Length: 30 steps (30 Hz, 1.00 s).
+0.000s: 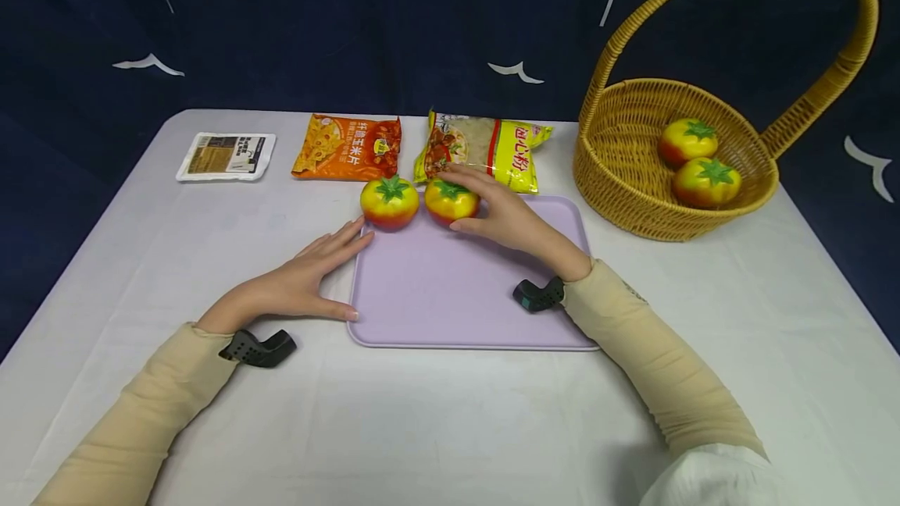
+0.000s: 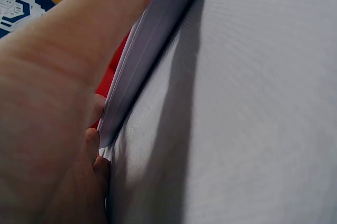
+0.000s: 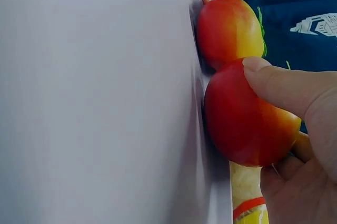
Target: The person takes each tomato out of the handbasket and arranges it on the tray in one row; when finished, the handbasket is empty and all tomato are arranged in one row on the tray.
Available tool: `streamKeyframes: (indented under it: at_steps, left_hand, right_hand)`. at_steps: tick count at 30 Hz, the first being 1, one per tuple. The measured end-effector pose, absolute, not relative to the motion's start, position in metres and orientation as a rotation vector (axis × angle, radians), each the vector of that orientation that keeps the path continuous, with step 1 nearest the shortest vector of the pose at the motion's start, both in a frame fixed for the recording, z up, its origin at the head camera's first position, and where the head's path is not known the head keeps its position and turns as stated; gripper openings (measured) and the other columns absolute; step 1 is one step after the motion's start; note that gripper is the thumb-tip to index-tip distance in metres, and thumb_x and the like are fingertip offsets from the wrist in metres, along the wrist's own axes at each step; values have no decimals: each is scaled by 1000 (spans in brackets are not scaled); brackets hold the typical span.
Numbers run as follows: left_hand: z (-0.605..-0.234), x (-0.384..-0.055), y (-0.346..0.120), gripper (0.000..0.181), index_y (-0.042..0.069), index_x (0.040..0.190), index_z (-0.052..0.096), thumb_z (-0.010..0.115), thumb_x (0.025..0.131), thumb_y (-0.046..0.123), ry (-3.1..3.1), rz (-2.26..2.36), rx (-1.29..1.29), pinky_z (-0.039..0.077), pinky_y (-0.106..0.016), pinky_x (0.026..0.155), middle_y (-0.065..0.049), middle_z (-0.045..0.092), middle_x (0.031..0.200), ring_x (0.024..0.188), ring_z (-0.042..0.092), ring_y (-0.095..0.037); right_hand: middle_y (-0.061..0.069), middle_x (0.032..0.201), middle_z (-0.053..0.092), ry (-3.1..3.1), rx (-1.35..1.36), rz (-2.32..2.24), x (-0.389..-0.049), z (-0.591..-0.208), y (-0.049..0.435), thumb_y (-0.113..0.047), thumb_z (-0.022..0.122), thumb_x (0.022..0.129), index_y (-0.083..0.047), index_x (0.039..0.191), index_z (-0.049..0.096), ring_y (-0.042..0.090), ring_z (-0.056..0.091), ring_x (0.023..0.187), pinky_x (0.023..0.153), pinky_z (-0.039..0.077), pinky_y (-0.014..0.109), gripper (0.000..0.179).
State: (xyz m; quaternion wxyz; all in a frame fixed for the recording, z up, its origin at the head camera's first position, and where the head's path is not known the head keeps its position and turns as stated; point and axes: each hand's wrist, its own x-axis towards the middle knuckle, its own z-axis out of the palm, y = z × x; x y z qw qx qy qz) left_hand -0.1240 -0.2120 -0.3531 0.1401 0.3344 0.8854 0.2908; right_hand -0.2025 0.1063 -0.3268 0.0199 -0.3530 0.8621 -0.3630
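A lilac tray (image 1: 467, 287) lies on the table with two red-and-yellow tomatoes at its far left. My right hand (image 1: 495, 213) grips the right-hand tomato (image 1: 450, 204); in the right wrist view the thumb presses one side of this tomato (image 3: 247, 119) and the fingers curl round the other. Just left of it sits the second tomato (image 1: 389, 203), in the tray's far left corner. My left hand (image 1: 302, 276) lies along the tray's left edge, fingers spread and fairly straight, with fingertips and thumb at the rim. In the left wrist view the tray's side (image 2: 126, 82) shows beside the palm.
A wicker basket (image 1: 675, 217) with a tall handle holds two more tomatoes (image 1: 703, 182) at the back right. Behind the tray lie a yellow noodle packet (image 1: 516, 155) and an orange snack bag (image 1: 348, 148). A flat white-and-brown packet (image 1: 226, 156) lies at the far left.
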Motion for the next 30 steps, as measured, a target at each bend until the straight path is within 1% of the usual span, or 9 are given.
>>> streamKeyframes:
  at_steps: [15, 26, 30]
  left_hand:
    - [-353, -124, -212, 104, 15, 151, 15, 76, 74, 47, 2560, 834, 948, 0, -50, 109, -3, -7, 156, 139, -1, -33]
    - [-353, -124, -210, 104, 14, 151, 16, 77, 73, 47, 2553, 851, 953, 0, -51, 109, -4, -6, 156, 139, 0, -33]
    - [-354, -123, -212, 103, 15, 151, 16, 76, 74, 47, 2563, 847, 966, 1, -52, 109, -6, -6, 156, 139, 0, -35]
  right_hand:
    - [7, 143, 38, 2659, -1177, -1184, -205, -328, 102, -12, 77, 79, -9, 138, 47, 17, 29, 132, 107, 23, 32, 66]
    - [7, 144, 37, 2658, -1163, -1187, -204, -328, 100, -13, 78, 78, -8, 139, 45, 17, 27, 133, 107, 23, 35, 69]
    - [7, 145, 36, 2682, -1158, -1158, -201, -322, 102, -16, 77, 79, -9, 139, 44, 15, 25, 134, 108, 22, 36, 69]
